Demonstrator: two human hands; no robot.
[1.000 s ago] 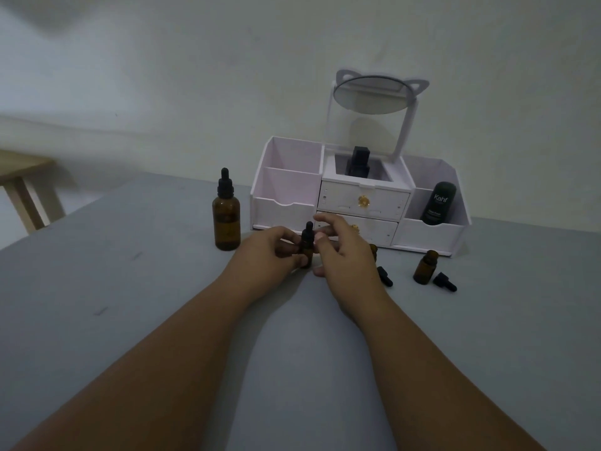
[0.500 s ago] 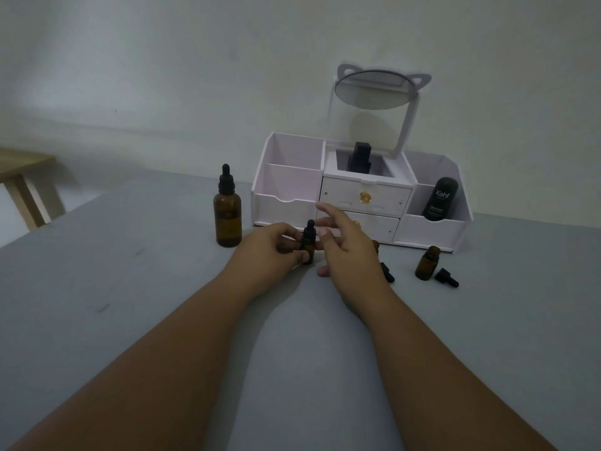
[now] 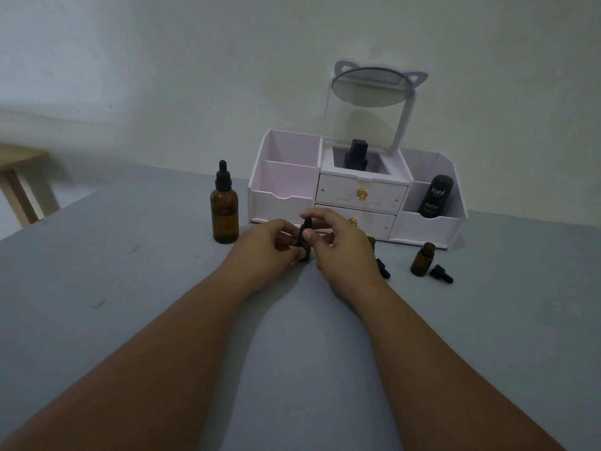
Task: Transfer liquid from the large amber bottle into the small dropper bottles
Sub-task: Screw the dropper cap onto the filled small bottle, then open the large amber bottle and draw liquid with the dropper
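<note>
2 bare forearms reach in from the bottom corners over the grey table [image 3: 123, 288] and meet near its middle. The left hand [image 3: 265, 252] lies knuckles up, its fingers curled round the brown body of a small dropper bottle [image 3: 305, 247] and gripping it with its base down at the table. The right hand [image 3: 346, 252] comes in from the other side, thumb and forefinger pinching the bottle's black cap, the other fingers loosely fanned behind. That bottle stands upright, long axis vertical and rubber tip pointing up, just in front of the lower drawer of a white organizer [image 3: 283, 203]. Left of the hands and apart from them, the large amber bottle [image 3: 225, 216] also stands upright, its black dropper top on and pointing up. Right of the right hand, a second small bottle [image 3: 371, 242] is mostly hidden behind the knuckles, and a black dropper cap [image 3: 383, 271] lies on its side beside the wrist. Further right, an uncapped small bottle [image 3: 422, 260] stands upright with a loose cap [image 3: 441, 274] lying just beside it. The organizer holds a black bottle [image 3: 356, 156] in its middle well and a dark tube [image 3: 435, 196] in its right bin, under a round mirror [image 3: 367, 89].
</note>
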